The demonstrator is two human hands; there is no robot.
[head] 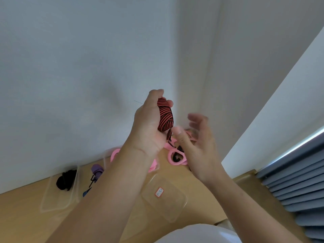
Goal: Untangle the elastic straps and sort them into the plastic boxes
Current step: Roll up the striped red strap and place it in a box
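My left hand (pixel 149 123) is raised above the table and grips a wound-up red and black striped elastic strap (pixel 165 116), with a short tail hanging below it. My right hand (pixel 196 144) hovers just to the right of the strap, blurred, fingers spread and holding nothing. On the wooden table (pixel 21 216) stand clear plastic boxes: one at the left (pixel 52 204) holds a black strap bundle (pixel 65 179), one beside it holds a purple strap (pixel 97 170), and one in front (pixel 175 207) carries a red-bordered label. Pink straps (pixel 176 157) lie tangled with a black one behind my hands.
White walls meet in a corner right behind the table. A blue pleated blind (pixel 298 181) hangs at the right. A small blue item (pixel 86 192) lies near the purple strap. White fabric (pixel 201 234) fills the bottom edge.
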